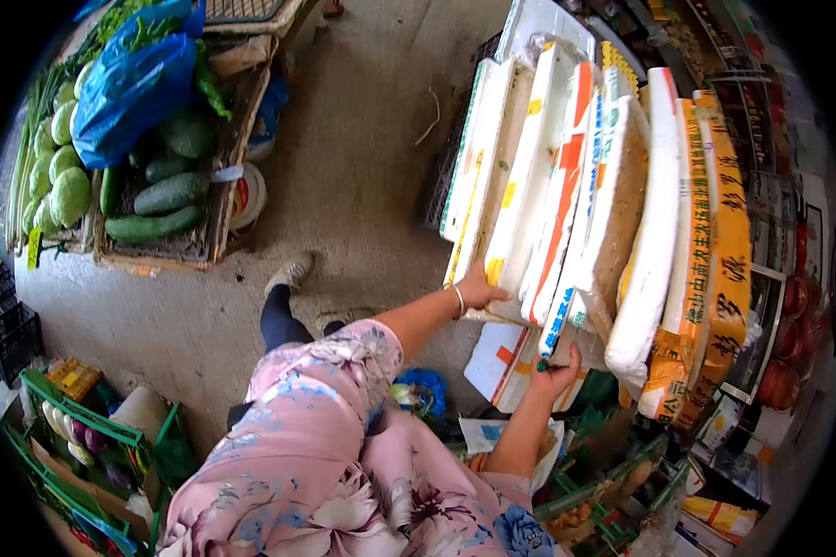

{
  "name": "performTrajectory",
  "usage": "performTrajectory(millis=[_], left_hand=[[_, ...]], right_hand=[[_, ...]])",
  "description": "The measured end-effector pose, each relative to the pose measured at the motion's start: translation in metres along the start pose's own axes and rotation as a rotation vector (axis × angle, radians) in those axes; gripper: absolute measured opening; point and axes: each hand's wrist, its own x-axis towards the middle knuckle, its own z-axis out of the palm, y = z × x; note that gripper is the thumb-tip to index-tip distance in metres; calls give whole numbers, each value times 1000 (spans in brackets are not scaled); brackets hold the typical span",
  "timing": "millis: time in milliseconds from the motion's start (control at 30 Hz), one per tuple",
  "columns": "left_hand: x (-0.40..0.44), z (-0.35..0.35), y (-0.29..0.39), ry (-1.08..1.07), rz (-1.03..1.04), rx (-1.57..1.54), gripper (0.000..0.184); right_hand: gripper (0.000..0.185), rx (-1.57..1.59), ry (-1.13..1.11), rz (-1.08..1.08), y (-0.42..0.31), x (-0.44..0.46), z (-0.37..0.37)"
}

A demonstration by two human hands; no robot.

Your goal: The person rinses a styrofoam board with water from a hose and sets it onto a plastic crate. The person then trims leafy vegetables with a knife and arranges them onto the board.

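Several white foam box lids and boxes (pixel 505 186), banded with yellow, orange and red tape, stand on edge side by side at the right. My left hand (pixel 481 290), a bangle at its wrist, is closed on the lower edge of the foam near the left part of the row. Lower down, my right hand (pixel 557 373) curls its fingers at the bottom corner of a foam lid with blue lettering (pixel 559 320). Something small and dark green shows at those fingertips; I cannot make out what it is. The foam partly hides the fingers of both hands.
Cucumbers, winter melons (pixel 172 193), cabbages (pixel 70 195) and a blue plastic bag (pixel 139 84) lie on a stand at upper left. A green crate (pixel 84 464) of vegetables is at lower left. Another foam piece (pixel 502 357) sits beneath my arms. Concrete floor (pixel 353 139) runs between.
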Motion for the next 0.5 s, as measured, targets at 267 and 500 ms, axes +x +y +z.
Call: performTrajectory(millis=[267,500], left_hand=[[99,-77,-172,201,-182,174,59],[78,-146,-127,248,-262,102,34]], right_hand=[[41,90,-238,227,121,74,-117],[39,419,-130,247,218,53,-131]])
